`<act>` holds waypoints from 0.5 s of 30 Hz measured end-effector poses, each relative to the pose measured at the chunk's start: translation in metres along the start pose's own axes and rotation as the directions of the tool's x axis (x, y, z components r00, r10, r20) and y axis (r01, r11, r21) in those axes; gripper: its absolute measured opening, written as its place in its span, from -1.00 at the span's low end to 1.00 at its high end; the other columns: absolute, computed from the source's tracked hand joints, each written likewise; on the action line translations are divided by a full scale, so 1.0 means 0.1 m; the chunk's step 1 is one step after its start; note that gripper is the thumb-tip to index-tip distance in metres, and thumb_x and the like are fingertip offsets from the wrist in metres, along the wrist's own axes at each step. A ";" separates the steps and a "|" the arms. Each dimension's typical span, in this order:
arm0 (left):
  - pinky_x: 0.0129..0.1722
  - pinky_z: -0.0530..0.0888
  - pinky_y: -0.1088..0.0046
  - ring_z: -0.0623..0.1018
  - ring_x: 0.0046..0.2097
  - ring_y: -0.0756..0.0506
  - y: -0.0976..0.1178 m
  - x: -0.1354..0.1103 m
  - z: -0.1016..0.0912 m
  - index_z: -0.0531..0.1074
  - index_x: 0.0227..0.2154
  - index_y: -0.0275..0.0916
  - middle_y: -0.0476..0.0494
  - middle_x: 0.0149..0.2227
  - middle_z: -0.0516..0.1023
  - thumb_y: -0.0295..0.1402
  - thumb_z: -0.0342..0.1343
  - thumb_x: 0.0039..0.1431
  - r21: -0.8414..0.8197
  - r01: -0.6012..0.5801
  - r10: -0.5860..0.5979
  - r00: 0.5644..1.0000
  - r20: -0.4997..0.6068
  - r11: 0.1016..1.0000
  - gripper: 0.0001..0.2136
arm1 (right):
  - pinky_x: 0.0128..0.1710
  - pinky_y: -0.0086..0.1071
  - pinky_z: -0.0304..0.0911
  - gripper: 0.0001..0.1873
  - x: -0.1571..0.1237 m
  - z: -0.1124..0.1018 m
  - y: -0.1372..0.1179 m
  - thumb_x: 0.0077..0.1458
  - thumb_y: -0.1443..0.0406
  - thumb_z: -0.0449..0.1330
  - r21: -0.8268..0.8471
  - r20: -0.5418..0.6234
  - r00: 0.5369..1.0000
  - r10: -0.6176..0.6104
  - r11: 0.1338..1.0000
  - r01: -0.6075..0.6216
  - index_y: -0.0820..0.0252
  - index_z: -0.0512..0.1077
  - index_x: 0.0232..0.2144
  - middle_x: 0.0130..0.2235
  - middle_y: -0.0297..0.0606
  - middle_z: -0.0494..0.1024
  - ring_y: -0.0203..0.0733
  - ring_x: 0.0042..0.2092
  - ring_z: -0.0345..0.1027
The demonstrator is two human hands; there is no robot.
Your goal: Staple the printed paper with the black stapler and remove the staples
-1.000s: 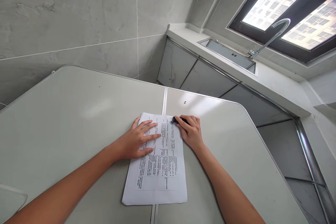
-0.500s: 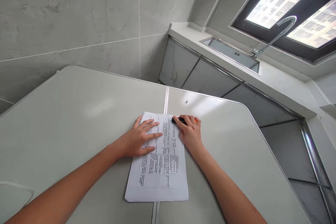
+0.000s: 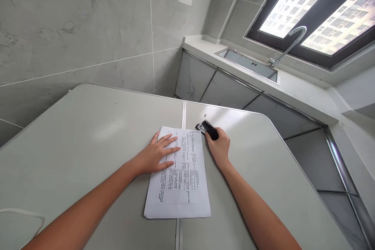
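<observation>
the left hand lies palm down with fingers spread over the upper left of the papers. the right hand is curled round the rear of a black stapler, thumb along its near side; its other fingers are mostly hidden. the stapler's nose is at the top right corner of the papers; i cannot tell whether it touches them.

the papers lie flat across the table's seam, print turned sideways. they should be light and easily creased, limp as single sheets but firmer as a stack, and likely to slide on a smooth top, so a flat palm or a pinch at the edges suits them. the stapler looks hard and compact, probably the heavier of the two, and best gripped by its body, clear of the nose.

the table is pale and glossy, with a thin metal rim and clipped corners. past it are grey tiles, marbled cabinets under a white counter, a sink with a curved tap, and a dark-framed window.
</observation>
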State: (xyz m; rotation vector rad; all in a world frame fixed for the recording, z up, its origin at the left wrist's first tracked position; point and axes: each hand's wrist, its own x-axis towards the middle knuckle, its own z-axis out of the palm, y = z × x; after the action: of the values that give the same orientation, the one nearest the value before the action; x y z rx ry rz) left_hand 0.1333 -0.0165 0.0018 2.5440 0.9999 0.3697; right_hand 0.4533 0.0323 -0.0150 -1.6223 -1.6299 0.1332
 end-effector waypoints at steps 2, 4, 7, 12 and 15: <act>0.42 -0.18 -0.33 0.11 0.48 -0.39 -0.01 0.00 0.00 0.28 0.37 0.08 -0.17 0.47 0.16 -0.12 0.06 0.41 -0.044 0.015 -0.016 0.999 -0.030 0.999 -0.50 | -0.28 -0.23 0.25 -0.80 0.01 -0.06 -0.05 0.23 0.14 0.25 0.003 -0.098 0.994 -0.044 0.999 0.044 0.13 0.42 -0.29 -0.31 -0.22 0.51 -0.06 -0.27 0.35; 0.43 -0.15 -0.26 0.16 0.46 -0.34 -0.02 0.00 -0.02 0.32 0.34 0.07 -0.16 0.44 0.21 -0.17 -0.04 0.47 -0.131 0.047 -0.059 0.994 -0.088 0.990 -0.57 | -0.24 -0.22 0.25 -0.81 -0.01 -0.13 -0.17 0.23 0.15 0.25 0.004 -0.168 0.977 -0.133 0.991 0.136 0.12 0.40 -0.30 -0.30 -0.21 0.48 -0.05 -0.24 0.33; 0.41 0.10 -0.05 0.36 0.32 -0.22 -0.03 -0.02 -0.08 0.43 0.22 -0.03 -0.19 0.29 0.41 -0.25 -0.14 0.51 -0.349 0.071 -0.166 0.954 -0.251 0.934 -0.63 | -0.30 -0.27 0.21 -0.81 -0.19 -0.20 -0.47 0.23 0.17 0.25 0.099 -0.013 0.986 -0.168 0.981 0.168 0.11 0.35 -0.29 -0.33 -0.27 0.45 -0.12 -0.31 0.30; -0.01 0.42 0.33 0.49 -0.09 -0.12 -0.14 -0.01 -0.12 0.53 -0.15 -0.18 -0.15 -0.15 0.52 -0.25 -0.05 0.46 -0.659 0.046 -0.463 0.749 -0.475 0.751 -0.75 | -0.25 -0.28 0.14 -0.78 -0.76 -0.11 -0.93 0.15 0.28 0.24 0.198 0.309 0.910 -0.276 0.955 0.222 0.10 0.22 -0.36 -0.34 -0.32 0.40 -0.15 -0.29 0.27; -0.12 0.40 0.41 0.44 -0.22 -0.07 -0.23 0.01 -0.09 0.52 -0.21 -0.19 -0.08 -0.30 0.46 -0.25 0.01 0.40 -0.782 0.050 -0.592 0.684 -0.426 0.622 -0.79 | -0.26 -0.30 0.12 -0.79 -0.96 -0.08 -0.98 0.14 0.32 0.21 0.213 0.417 0.867 -0.273 0.956 0.199 0.10 0.19 -0.34 -0.31 -0.30 0.39 -0.14 -0.27 0.25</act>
State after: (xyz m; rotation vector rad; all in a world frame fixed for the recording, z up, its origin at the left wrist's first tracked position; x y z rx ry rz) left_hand 0.1169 0.0018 0.0003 1.4171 1.2206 1.3215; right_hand 0.3652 -0.0716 0.0041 -1.3103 -2.0904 0.5295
